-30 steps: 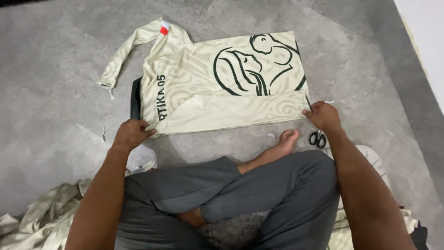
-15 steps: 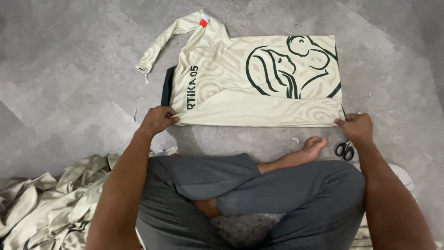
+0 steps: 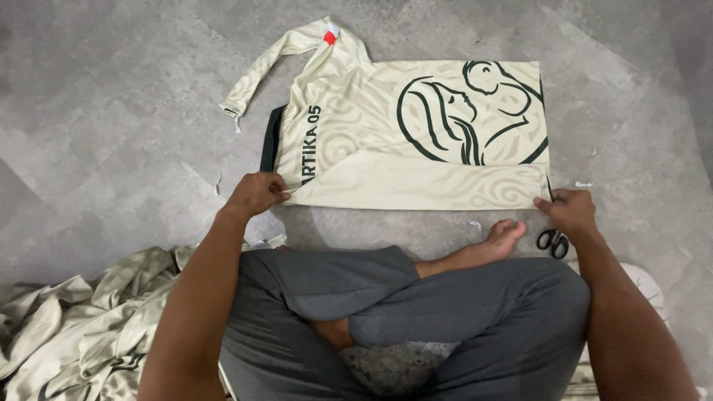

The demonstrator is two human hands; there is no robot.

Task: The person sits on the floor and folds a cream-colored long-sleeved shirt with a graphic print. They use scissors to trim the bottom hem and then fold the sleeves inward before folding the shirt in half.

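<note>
Most of the view is grey stone-patterned floor, and on it, straight ahead of the seated person, lies a cream long-sleeved shirt with a dark green line drawing and pale swirls. It is spread flat and already squared into a rectangle. One sleeve trails off up and to the left, a small red tag shows near the collar, and a dark strip of cloth peeks out along the left edge. A crumpled heap of the same cream fabric lies at the lower left, beside the person's crossed legs in grey trousers, with a bare foot just short of the shirt's near edge. The left hand is closed, fingers curled in a pinch on the near left corner of the shirt. The right hand is likewise curled down on the near right corner, though how much cloth it actually grips I cannot tell. Black-handled scissors lie on the floor just below that hand, untouched. A few pale scraps dot the floor nearby. By my reading, the work stands at a fold, with the near hem held at both ends. Carrying it over cleanly would call for both corners lifting together, level, so the edge lands parallel to the far side without dragging the loose sleeve or the dark strip along.
</note>
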